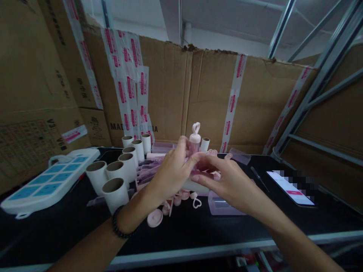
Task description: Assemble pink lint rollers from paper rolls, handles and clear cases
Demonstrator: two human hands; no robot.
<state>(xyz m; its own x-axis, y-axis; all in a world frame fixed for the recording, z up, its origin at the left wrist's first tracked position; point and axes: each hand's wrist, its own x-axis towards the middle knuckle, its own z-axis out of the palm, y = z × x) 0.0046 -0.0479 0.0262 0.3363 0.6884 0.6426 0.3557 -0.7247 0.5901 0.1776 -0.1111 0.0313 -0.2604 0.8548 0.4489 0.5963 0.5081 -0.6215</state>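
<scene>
A clear pinkish tube [194, 147] stands upright between my hands, with a pale pink cap and a heart-shaped loop on top. My left hand [172, 166] is closed around its left side. From the right, my right hand [227, 175] has its fingers closed about the tube's lower part, and its bottom end is hidden. Below the hands lie several loose pink caps [154, 218] and a small pink heart loop [196, 202]. Translucent pink plastic pieces [149, 170] are heaped behind my left hand. A translucent pink tray [224, 206] lies under my right hand.
Several white cardboard tubes [115, 192] stand at the left, beside a white power strip [53, 177]. To the right are a dark pen-like tool [259, 178] and a lit phone [289, 189]. Taped cardboard [170, 83] walls the back of the black table [193, 238].
</scene>
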